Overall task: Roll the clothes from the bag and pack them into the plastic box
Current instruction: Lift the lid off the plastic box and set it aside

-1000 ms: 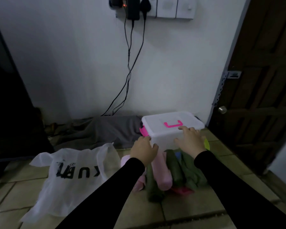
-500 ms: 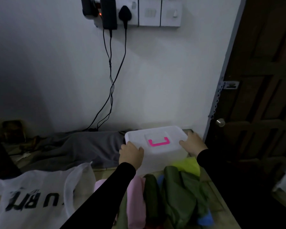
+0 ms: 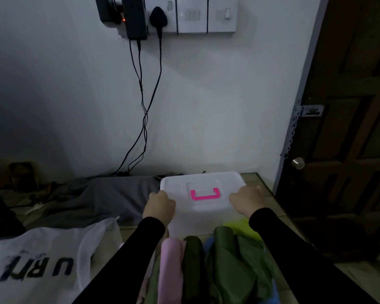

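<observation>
A white plastic box with a pink handle on its lid stands on the tiled floor by the wall. My left hand grips its left edge and my right hand grips its right edge. In front of the box lies a row of rolled clothes: a pink roll, dark green rolls, with yellow-green and blue cloth showing beside them. A white plastic bag with black letters lies flat on the floor at the left.
A grey cloth is spread along the wall behind the bag. Black cables hang from wall sockets above. A dark wooden door with a knob closes off the right side.
The box has moved away from me toward the wall, with both hands shifting from its near side to its left and right edges. The view has tilted upward.
</observation>
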